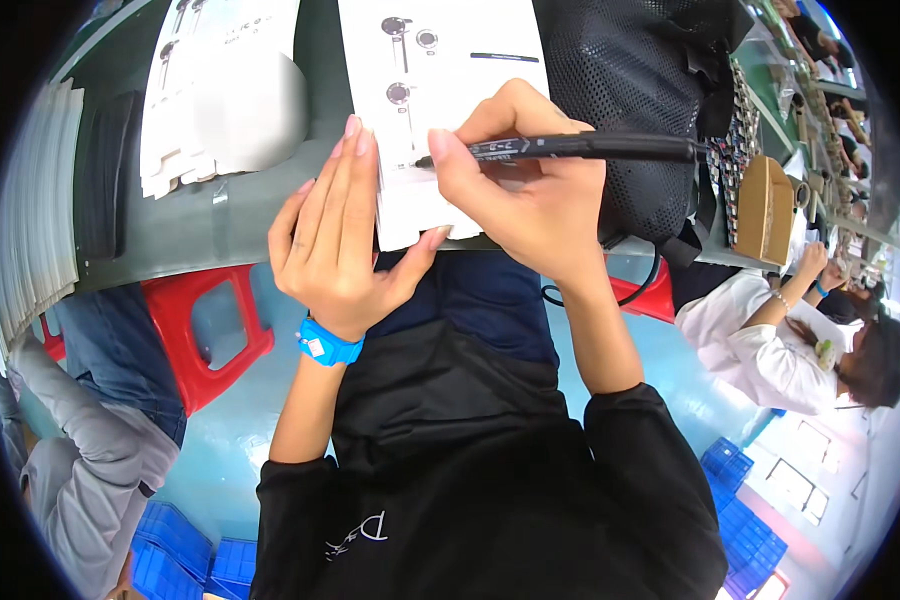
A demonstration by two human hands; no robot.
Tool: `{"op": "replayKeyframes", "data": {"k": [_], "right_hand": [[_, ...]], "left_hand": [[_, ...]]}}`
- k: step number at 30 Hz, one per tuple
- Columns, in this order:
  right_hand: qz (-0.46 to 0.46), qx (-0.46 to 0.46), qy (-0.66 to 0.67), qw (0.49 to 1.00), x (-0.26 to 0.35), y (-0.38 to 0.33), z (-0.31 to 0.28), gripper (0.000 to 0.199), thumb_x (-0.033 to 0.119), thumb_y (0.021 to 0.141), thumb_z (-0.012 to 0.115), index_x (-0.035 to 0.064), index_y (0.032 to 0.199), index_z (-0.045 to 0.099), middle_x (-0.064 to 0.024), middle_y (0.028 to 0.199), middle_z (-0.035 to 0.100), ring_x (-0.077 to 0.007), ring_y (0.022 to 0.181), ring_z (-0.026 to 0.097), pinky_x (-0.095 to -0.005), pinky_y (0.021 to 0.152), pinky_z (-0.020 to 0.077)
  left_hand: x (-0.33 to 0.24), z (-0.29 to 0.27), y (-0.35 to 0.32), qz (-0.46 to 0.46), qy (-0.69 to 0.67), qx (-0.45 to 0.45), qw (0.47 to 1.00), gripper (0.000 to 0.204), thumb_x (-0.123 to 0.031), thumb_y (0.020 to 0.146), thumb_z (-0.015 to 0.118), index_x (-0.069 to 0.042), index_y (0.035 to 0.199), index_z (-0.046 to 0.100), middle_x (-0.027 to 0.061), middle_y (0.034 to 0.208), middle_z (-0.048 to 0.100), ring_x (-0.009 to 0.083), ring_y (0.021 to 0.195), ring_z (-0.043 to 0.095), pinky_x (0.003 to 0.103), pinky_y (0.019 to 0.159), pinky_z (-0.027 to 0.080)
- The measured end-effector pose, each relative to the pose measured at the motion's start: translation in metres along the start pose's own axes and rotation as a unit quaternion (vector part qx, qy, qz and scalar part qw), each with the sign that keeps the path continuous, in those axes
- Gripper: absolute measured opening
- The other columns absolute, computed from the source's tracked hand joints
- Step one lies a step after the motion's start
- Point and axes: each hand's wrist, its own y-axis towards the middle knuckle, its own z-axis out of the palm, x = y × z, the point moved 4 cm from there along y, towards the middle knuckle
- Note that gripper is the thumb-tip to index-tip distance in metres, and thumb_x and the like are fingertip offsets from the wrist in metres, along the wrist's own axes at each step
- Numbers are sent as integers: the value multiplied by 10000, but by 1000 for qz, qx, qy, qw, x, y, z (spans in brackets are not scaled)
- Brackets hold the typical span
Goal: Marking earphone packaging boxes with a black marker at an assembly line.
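Observation:
Flat white printed cartons (450, 95), apparently stacked, lie in front of me at the table's near edge. My right hand (535, 190) is closed round a black marker pen (600, 146). The pen lies nearly level, its tip at the cartons' printed face near the lower left. My left hand (345, 230) is open, its fingers stretched along the cartons' left edge and its thumb at their near end. A blue band (328, 344) is round my left wrist.
Left of the cartons lies another white printed pile (220, 100), partly blurred. Farther left stand many pale sheets (40, 200) beside a black strip (110, 175). A black mesh bag (620, 90) sits at right, near a brown cardboard box (765, 210). People sit on both sides.

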Motion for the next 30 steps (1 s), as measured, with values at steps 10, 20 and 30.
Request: {"op": "replayKeyframes", "data": {"k": [10,20,30], "right_hand": [[-50,-21,-11,998,0,1,1,224,-35,839,768,33,756,571,13,635,599,-11,561,480,-197,507,350],[-75,-23,-42,996,0,3,2,230,-14,838,774,34,738,573,3,605,599,-20,526,501,-200,488,368],[-78,-14,-55,995,-2,-2,2,224,-19,827,775,36,738,577,2,607,606,-20,523,504,-198,486,372]], "left_hand": [[2,-2,3,-2,13,-2,1000,697,-555,874,712,9,1283,716,95,1255,757,169,1116,715,280,910,468],[3,-1,4,7,18,-10,1000,696,-559,880,690,20,1265,723,99,1243,761,167,1094,718,276,886,470],[0,0,-2,3,11,-6,1000,707,-560,871,701,17,1280,715,100,1254,757,175,1099,719,277,898,465]]}}
